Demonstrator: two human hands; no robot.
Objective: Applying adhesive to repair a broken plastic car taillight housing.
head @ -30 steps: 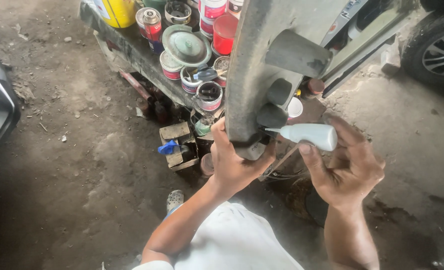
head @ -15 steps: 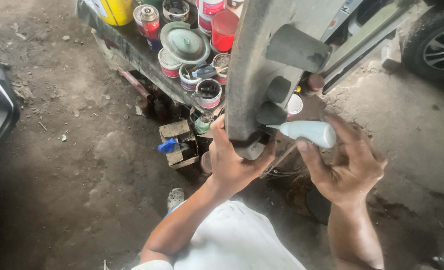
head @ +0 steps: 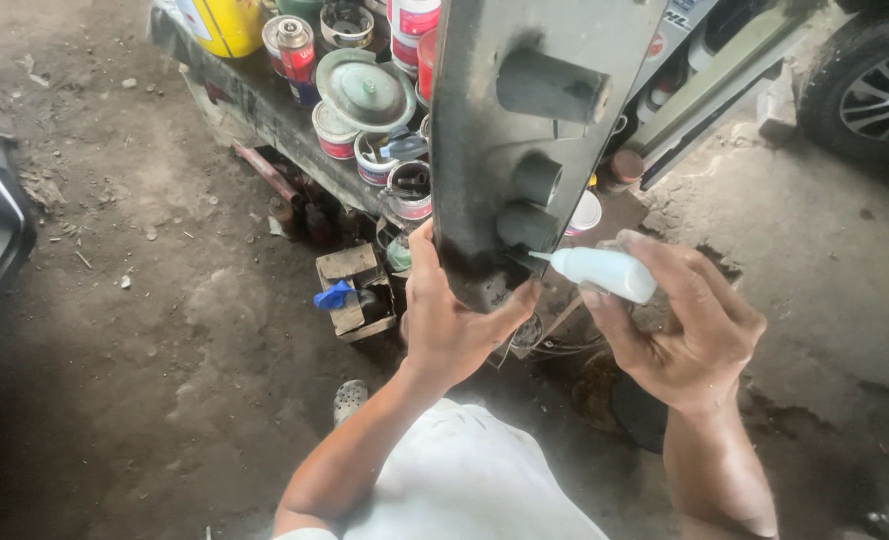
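Since the earlier frame the panel (head: 534, 130) looms larger and the bottle (head: 604, 270) tip has reached its lowest stub. My left hand (head: 454, 320) clamps the panel's bottom edge, thumb wrapped round. My right hand (head: 689, 330) pinches the white bottle, nozzle leftward. Behind, a shelf (head: 264, 110) carries open paint tins (head: 409, 185), contents unclear.

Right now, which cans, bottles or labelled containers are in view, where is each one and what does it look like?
Small squeeze bottle: in the right hand, white, nozzle at the grey panel held by the left hand.
Yellow jug: top left of the shelf.
Spray can: beside the jug, red, upright.
Paint tins: along the shelf edge, round, red-and-white labels.
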